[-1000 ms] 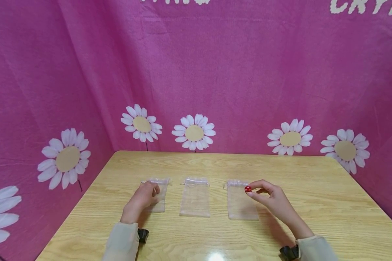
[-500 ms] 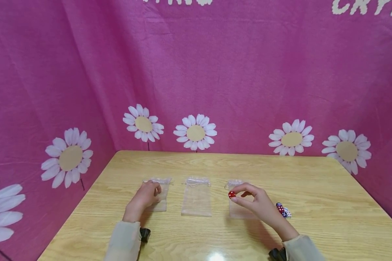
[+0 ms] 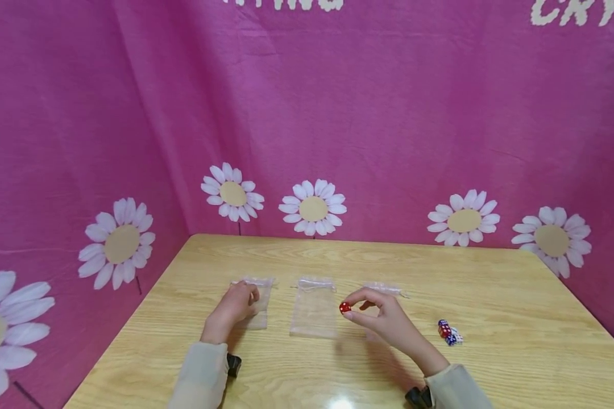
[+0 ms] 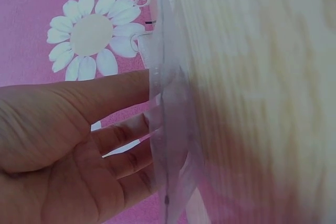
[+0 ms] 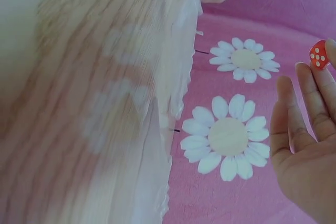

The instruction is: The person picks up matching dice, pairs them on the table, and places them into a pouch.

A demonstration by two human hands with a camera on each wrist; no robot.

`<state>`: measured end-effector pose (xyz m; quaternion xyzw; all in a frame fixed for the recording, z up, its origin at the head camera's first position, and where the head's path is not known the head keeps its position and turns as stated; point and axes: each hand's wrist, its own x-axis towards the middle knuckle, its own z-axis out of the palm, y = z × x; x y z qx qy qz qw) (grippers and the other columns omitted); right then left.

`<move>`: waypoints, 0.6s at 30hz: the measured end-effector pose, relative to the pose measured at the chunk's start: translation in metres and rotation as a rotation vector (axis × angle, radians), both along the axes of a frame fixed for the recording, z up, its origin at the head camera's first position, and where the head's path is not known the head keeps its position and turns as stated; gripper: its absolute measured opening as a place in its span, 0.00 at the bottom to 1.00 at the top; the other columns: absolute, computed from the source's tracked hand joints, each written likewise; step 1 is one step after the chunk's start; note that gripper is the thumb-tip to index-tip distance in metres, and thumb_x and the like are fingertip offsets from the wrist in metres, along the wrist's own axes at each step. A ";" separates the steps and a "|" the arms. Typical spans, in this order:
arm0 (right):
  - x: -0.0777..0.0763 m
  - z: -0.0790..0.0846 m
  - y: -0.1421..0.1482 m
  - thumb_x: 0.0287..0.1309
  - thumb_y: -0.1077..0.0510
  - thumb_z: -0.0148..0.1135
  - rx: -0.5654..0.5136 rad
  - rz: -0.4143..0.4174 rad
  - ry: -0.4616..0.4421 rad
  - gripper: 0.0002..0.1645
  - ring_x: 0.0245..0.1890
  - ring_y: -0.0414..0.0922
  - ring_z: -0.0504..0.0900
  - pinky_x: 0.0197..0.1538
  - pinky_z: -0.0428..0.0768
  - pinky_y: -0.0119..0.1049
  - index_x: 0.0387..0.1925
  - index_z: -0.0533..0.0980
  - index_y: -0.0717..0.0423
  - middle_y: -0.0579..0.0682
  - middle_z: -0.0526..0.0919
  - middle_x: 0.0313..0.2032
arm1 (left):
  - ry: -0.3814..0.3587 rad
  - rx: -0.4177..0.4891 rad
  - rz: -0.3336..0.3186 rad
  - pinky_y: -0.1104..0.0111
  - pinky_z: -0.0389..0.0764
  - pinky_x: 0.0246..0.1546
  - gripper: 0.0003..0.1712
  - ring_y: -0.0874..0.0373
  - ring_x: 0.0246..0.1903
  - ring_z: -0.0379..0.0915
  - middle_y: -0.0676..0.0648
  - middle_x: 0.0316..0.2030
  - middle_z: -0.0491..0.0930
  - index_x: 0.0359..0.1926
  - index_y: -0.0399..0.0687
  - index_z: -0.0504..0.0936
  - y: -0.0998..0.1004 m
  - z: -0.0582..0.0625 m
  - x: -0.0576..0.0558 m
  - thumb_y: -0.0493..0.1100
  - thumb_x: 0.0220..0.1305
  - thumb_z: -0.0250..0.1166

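My right hand pinches a red die with white pips between thumb and fingertip, in the air between the middle and right pouches. In the right wrist view the same die shows at the fingertips, the other fingers extended. My left hand is over the left sheer drawstring pouch. In the left wrist view its thumb and fingers grip the translucent pouch, fingertips partly veiled by the fabric. A middle pouch lies flat, and a right pouch is partly covered by my right hand.
A small cluster of red, blue and white dice lies on the wooden table, right of my right forearm. Behind the table hangs a pink cloth with white daisies.
My right hand has carried the red die leftward from over the right pouch, bringing the dice cluster into sight. My left hand stays at the left pouch. The view has shifted slightly.
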<state>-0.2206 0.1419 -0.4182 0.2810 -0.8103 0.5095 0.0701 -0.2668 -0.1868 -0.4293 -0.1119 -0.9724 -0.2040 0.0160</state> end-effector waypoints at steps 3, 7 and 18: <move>0.000 -0.001 -0.005 0.58 0.57 0.68 0.005 -0.004 0.011 0.09 0.41 0.31 0.80 0.47 0.80 0.34 0.41 0.83 0.48 0.47 0.87 0.40 | 0.005 0.002 0.000 0.64 0.73 0.38 0.10 0.55 0.32 0.67 0.44 0.29 0.74 0.31 0.39 0.79 -0.001 0.000 0.001 0.29 0.49 0.71; 0.003 -0.002 -0.007 0.57 0.56 0.69 0.019 -0.004 0.012 0.09 0.42 0.32 0.81 0.47 0.80 0.35 0.40 0.83 0.47 0.46 0.87 0.40 | -0.002 0.005 0.004 0.64 0.73 0.39 0.09 0.55 0.33 0.67 0.44 0.30 0.74 0.31 0.39 0.79 0.000 -0.001 0.000 0.28 0.50 0.70; 0.013 -0.010 -0.018 0.59 0.52 0.67 0.099 0.134 -0.002 0.07 0.41 0.33 0.81 0.46 0.79 0.36 0.39 0.82 0.46 0.45 0.87 0.38 | -0.025 -0.003 0.014 0.63 0.72 0.39 0.08 0.55 0.33 0.67 0.44 0.30 0.74 0.33 0.38 0.79 0.001 0.001 0.001 0.29 0.52 0.69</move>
